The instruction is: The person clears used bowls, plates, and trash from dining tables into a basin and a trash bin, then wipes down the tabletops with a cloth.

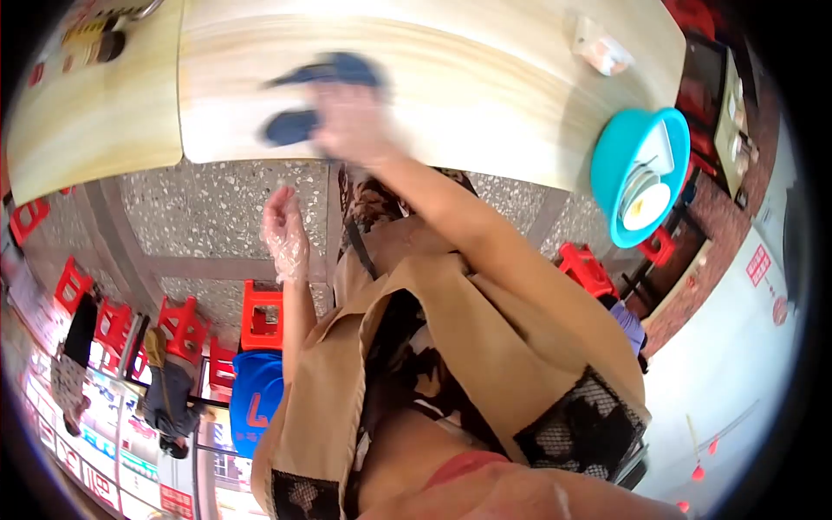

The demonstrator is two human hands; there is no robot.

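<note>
On the wood-pattern table, my right hand (351,121) is pressed down on a dark blue cloth (342,69). Motion smears both the hand and the cloth, whose ends stick out past my fingers. My left hand (284,230), in a clear plastic glove, hangs in the air off the table's near edge. Its fingers are loosely bent, and I see nothing in them. The table top (485,95) runs under the cloth and away to the right.
A turquoise basin (607,165) with stacked dishes stands at the table's right end. Near it lies a tissue pack (601,48). Bottles (106,47) stand on the adjoining table at left. Red stools (262,314) and other people (169,394) are behind me.
</note>
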